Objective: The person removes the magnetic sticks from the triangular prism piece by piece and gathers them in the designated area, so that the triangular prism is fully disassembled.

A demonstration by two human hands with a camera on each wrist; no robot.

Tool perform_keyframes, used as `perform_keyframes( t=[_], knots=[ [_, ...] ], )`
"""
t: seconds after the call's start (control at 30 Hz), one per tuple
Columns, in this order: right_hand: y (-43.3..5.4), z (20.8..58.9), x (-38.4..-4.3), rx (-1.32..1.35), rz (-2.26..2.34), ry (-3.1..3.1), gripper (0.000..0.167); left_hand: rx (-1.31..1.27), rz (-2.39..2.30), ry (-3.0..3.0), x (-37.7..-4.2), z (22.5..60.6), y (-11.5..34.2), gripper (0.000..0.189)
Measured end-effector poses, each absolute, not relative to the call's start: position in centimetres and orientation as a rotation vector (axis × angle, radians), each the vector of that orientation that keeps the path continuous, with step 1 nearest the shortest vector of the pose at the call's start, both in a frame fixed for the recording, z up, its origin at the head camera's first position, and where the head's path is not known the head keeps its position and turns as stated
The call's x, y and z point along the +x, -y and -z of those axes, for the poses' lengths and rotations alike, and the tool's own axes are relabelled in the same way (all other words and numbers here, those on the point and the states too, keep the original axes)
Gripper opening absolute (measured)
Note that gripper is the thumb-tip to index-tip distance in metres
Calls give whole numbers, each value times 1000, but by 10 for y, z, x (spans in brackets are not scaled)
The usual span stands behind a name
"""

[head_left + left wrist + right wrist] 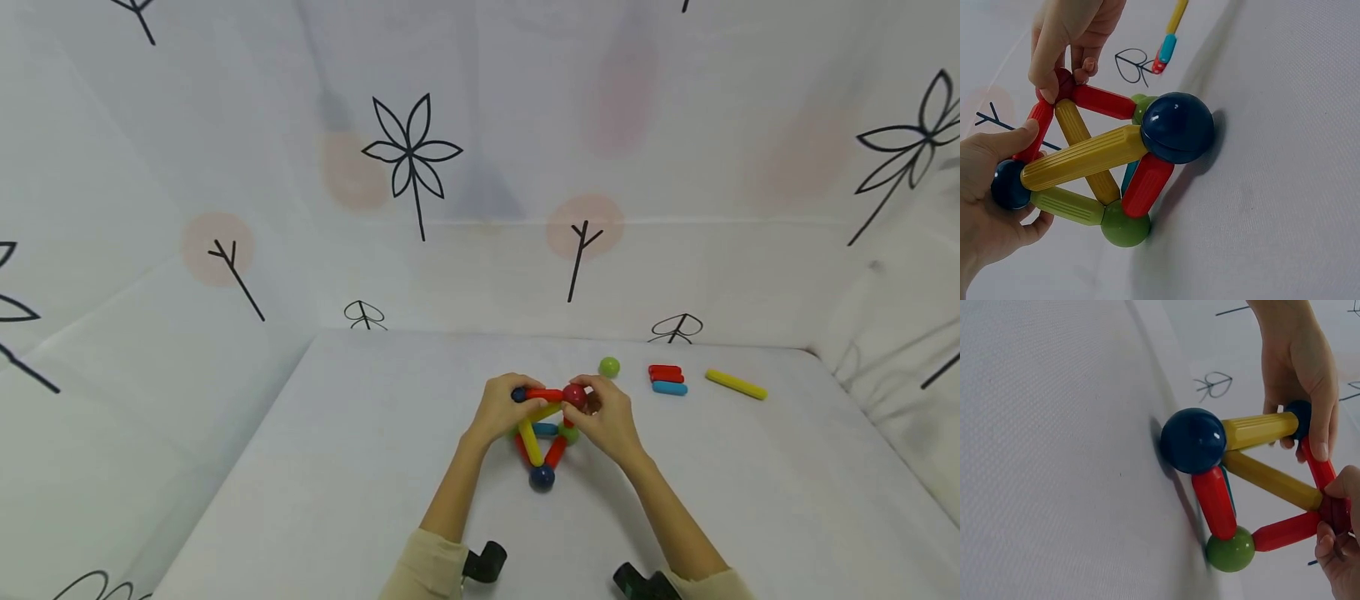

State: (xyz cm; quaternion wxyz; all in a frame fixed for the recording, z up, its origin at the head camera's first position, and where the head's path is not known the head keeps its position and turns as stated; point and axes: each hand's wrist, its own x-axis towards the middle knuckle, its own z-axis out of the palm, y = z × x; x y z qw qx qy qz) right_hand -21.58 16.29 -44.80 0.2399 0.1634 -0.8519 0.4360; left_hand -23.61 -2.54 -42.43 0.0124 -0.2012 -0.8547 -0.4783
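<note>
Left hand [495,408] grips the upper blue ball [518,394], right hand [609,417] pinches the red ball [574,395], apparently steadying the frame's [531,442] top rod [543,394]; its lower balls [542,477] rest on the worktop [337,475].

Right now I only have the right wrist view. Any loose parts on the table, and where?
Observer: Yes. Head view: a loose green ball just beyond the right hand, with two short red sticks, a short blue stick and a long yellow stick farther right.
Operator: Copy. The blue ball in the left hand: I see a frame yellow stick and a frame red stick running to it. Anything else?
Observer: Yes. Left wrist view: a green stick links it to a green corner ball.
</note>
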Motion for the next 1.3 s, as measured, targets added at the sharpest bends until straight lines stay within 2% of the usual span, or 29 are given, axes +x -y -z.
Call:
perform_keyframes(
  t=[0.43,0.63,0.93,1.3],
  knots=[
    [-156,448,-214,416,-1002,2358,30,-611,1501,2637,-237,425,26,21],
    [-157,449,-214,471,-1052,2301,30,-625,1503,2621,-238,426,27,22],
    [-163,445,-216,358,-1483,2330,26,-639,1512,2619,-238,428,25,22],
    [-169,440,-220,57,-2112,2333,42,-655,1525,2623,-238,428,23,23]
  ],
)
